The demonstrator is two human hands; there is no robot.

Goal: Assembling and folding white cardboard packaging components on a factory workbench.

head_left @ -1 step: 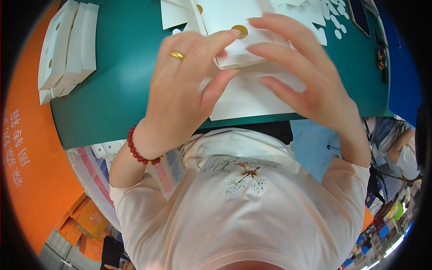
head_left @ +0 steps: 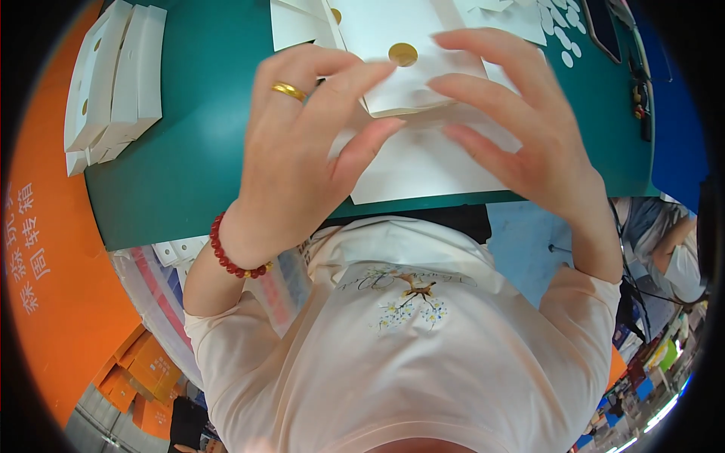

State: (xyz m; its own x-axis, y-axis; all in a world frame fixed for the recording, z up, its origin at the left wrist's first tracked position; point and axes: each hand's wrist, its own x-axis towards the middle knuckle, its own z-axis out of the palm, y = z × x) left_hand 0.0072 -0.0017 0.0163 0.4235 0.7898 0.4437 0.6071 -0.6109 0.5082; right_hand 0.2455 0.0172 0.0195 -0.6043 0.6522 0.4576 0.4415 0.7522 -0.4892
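A white cardboard box piece with a round hole lies on the table in front of me. Brownish yellow shows through the hole. A flat white panel extends from under its near end toward the table edge; whether they are joined I cannot tell. My left hand, with a gold ring and a red bead bracelet, hovers at the box's left side, thumb and forefinger apart. Over the right side is my right hand, fingers spread and slightly blurred. Neither hand visibly grips anything.
Folded white boxes with round holes stand at the left of the green table. White cut card lies at the back. Loose white discs and a phone are at the far right.
My left hand has shifted a little left, uncovering the hole more. My right hand has moved slightly right and nearer to me. The box has stayed in place.
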